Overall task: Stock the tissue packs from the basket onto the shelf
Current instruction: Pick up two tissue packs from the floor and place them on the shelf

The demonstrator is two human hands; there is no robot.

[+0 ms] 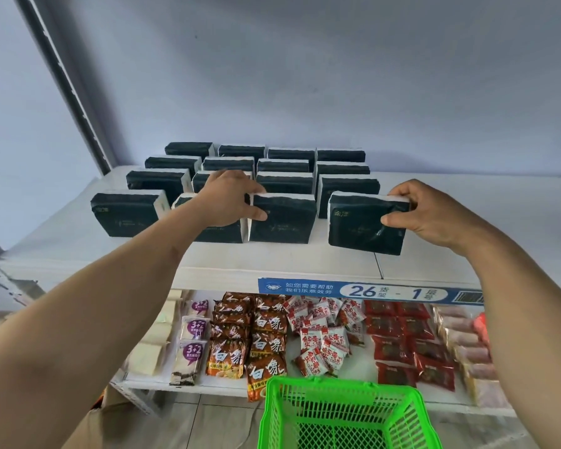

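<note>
On the top shelf, near edge: four columns of dark tissue packs, front row being squared up. Risk first: right-hand pack stands closest to the edge and slightly out of line with its neighbours, so likely to tip forward or slide off onto the snack packets below if let go while leaning. Could also knock the pack behind it if shoved too hard. Left hand half closed on the left upper corner of the third pack, thumb on the front face, fingers over the top. Right hand pinching the right upper corner of the right-hand pack, thumb in front, fingers curled behind. Green basket low and near; no packs seen through its visible part, so probably close to done.
</note>
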